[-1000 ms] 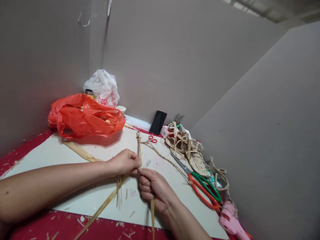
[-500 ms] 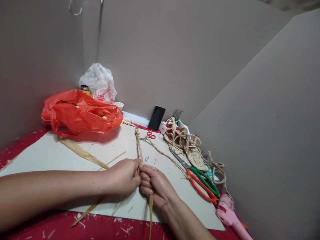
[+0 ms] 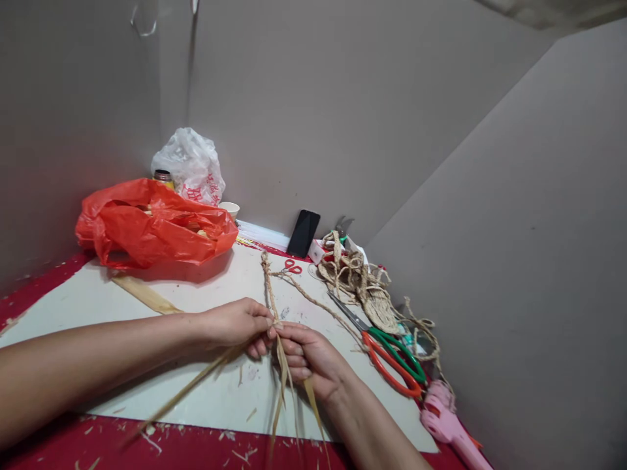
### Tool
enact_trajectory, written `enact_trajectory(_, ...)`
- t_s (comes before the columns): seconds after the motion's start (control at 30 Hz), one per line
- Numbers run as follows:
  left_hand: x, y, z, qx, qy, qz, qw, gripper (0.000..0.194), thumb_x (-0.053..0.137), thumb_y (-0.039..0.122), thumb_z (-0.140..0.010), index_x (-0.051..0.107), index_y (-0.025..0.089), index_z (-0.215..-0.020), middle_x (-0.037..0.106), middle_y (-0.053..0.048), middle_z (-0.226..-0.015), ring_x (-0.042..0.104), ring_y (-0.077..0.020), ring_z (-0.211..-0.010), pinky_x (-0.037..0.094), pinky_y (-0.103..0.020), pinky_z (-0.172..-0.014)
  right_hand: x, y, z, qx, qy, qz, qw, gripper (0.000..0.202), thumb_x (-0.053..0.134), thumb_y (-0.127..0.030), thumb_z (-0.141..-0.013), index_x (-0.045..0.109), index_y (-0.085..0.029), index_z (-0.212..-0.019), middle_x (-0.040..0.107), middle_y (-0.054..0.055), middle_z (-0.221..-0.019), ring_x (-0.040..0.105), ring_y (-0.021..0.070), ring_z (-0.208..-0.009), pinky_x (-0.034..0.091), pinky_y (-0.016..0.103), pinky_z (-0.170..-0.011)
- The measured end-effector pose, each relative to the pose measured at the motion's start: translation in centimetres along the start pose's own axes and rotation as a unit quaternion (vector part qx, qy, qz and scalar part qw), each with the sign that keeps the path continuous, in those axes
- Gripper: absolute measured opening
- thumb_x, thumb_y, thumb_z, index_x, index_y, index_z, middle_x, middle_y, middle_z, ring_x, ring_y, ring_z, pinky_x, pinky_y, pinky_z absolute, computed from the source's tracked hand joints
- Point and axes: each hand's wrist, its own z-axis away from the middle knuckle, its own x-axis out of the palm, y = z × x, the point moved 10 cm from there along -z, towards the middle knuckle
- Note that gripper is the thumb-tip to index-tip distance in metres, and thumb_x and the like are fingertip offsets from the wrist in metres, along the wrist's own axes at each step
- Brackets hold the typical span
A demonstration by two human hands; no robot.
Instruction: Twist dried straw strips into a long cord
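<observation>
- Grey walls (image 3: 353, 117) stand behind a red-covered table (image 3: 59, 437), where a pale board (image 3: 171, 398) lies, scraps strewn along its front edge.
- Midway across the board, a thin straw braid (image 3: 270, 290) runs from a knotted far end down to the hands.
- Left hand (image 3: 240, 324): thumb and fingers pinch the braid's near end; a long strip (image 3: 196, 381) slants out below it toward the front left.
- Right hand (image 3: 308, 356): thumb and forefinger pinch the same spot, meeting the left fingertips, other fingers curled; loose strips (image 3: 283, 372) hang beside it.
- Just right of the braid's far end: small red-handled scissors (image 3: 292, 267).
- Farther right: large scissors (image 3: 392, 352) with green and orange handles, heaped braided cord (image 3: 362, 281), a pink gun-shaped tool (image 3: 450, 424).
- Back left: an orange-red plastic bag (image 3: 157, 228), with a white bag (image 3: 189, 166) behind.
</observation>
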Motion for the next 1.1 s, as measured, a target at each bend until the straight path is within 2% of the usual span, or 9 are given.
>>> enact_trajectory(0.2, -0.2, -0.1, 0.3, -0.015, -0.003, -0.071, 0.997, 0.021, 0.042, 0.034, -0.082, 0.05, 0.015, -0.077, 0.049, 0.002, -0.062, 0.045, -0.0078, -0.042, 0.039, -0.023, -0.043, -0.3, -0.2, 0.1, 0.008, -0.007, 0.05, 0.999, 0.011, 0.06, -0.02, -0.077, 0.06, -0.009, -0.074, 0.021, -0.012, -0.042, 0.007, 0.0006, -0.035, 0.007, 0.012, -0.029)
enact_trajectory(0.3, -0.6, 0.0, 0.4, -0.022, 0.01, -0.115, 0.993, 0.022, 0.04, 0.036, -0.084, 0.05, 0.016, -0.082, 0.044, 0.005, -0.057, 0.039, -0.0073, -0.039, 0.034, -0.021, -0.041, -0.4, -0.3, 0.3, 0.016, -0.003, 0.068, 0.998, 0.011, 0.061, -0.021, -0.076, 0.058, -0.011, -0.071, 0.022, -0.012, -0.042, 0.006, 0.0008, -0.036, 0.006, 0.012, -0.03)
enact_trajectory(0.4, -0.7, 0.6, 0.3, 0.014, 0.012, -0.166, 0.986, 0.025, 0.041, 0.035, -0.084, 0.056, 0.015, -0.08, 0.042, 0.006, -0.053, 0.033, -0.0063, -0.042, 0.029, -0.02, -0.046, -0.4, -0.4, 0.5, 0.022, 0.0, 0.091, 0.996, 0.014, 0.062, -0.024, -0.077, 0.056, -0.013, -0.071, 0.022, -0.012, -0.043, 0.006, 0.0012, -0.036, 0.005, 0.013, -0.031)
enact_trajectory(0.53, -0.5, 1.3, 0.0, 0.073, 0.014, -0.129, 0.989, 0.027, 0.044, 0.035, -0.083, 0.059, 0.014, -0.076, 0.048, 0.004, -0.059, 0.034, -0.0069, -0.051, 0.029, -0.02, -0.053, -0.4, -0.9, 0.7, 0.012, 0.01, 0.148, 0.989, 0.017, 0.061, -0.029, -0.077, 0.056, -0.014, -0.071, 0.022, -0.012, -0.043, 0.006, 0.002, -0.037, 0.004, 0.015, -0.032)
enact_trajectory(0.63, -0.4, 0.7, -0.2, 0.056, 0.022, -0.061, 0.996, 0.028, 0.044, 0.037, -0.082, 0.057, 0.014, -0.073, 0.042, 0.006, -0.054, 0.03, -0.0066, -0.047, 0.024, -0.021, -0.048, -0.7, -1.5, 0.8, -0.006, 0.026, 0.207, 0.978, 0.021, 0.06, -0.033, -0.078, 0.056, -0.014, -0.07, 0.022, -0.012, -0.04, 0.007, 0.0026, -0.035, 0.004, 0.017, -0.033)
enact_trajectory(0.73, -0.1, -0.3, -0.3, 0.006, 0.018, -0.008, 1.0, 0.026, 0.044, 0.036, -0.081, 0.053, 0.015, -0.07, 0.034, 0.007, -0.05, 0.025, -0.0059, -0.04, 0.016, -0.022, -0.04, -0.9, -2.3, 0.7, -0.047, 0.045, 0.284, 0.957, 0.025, 0.057, -0.037, -0.08, 0.057, -0.014, -0.069, 0.026, -0.011, -0.04, 0.011, 0.0033, -0.033, 0.006, 0.02, -0.033)
enact_trajectory(0.83, 0.2, -0.8, -0.3, -0.026, 0.007, 0.01, 1.0, 0.025, 0.047, 0.038, -0.079, 0.053, 0.016, -0.068, 0.033, 0.008, -0.05, 0.021, -0.005, -0.037, 0.012, -0.022, -0.036, -1.0, -2.7, 0.7, -0.078, 0.064, 0.367, 0.925, 0.029, 0.053, -0.038, -0.082, 0.059, -0.013, -0.069, 0.028, -0.009, -0.042, 0.017, 0.0045, -0.036, 0.009, 0.022, -0.036)
enact_trajectory(0.97, -0.1, -0.9, -0.3, -0.03, 0.019, 0.005, 0.999, 0.025, 0.051, 0.039, -0.076, 0.056, 0.015, -0.067, 0.032, 0.009, -0.045, 0.018, -0.0048, -0.035, 0.01, -0.022, -0.034, -0.9, -3.3, 0.9, -0.109, 0.097, 0.471, 0.87, 0.025, 0.048, -0.03, -0.084, 0.061, -0.013, -0.071, 0.03, -0.008, -0.047, 0.023, 0.0063, -0.042, 0.016, 0.021, -0.041)
enact_trajectory(1.1, -0.3, -0.8, -0.3, -0.038, 0.047, 0.0, 0.998, 0.02, 0.05, 0.031, -0.073, 0.054, 0.015, -0.062, 0.033, 0.009, -0.041, 0.018, -0.0046, -0.033, 0.009, -0.023, -0.034, -0.6, -3.7, 1.1, -0.13, 0.127, 0.537, 0.823, 0.022, 0.045, -0.024, -0.082, 0.062, -0.014, -0.072, 0.036, -0.006, -0.051, 0.029, 0.0081, -0.047, 0.023, 0.021, -0.046)
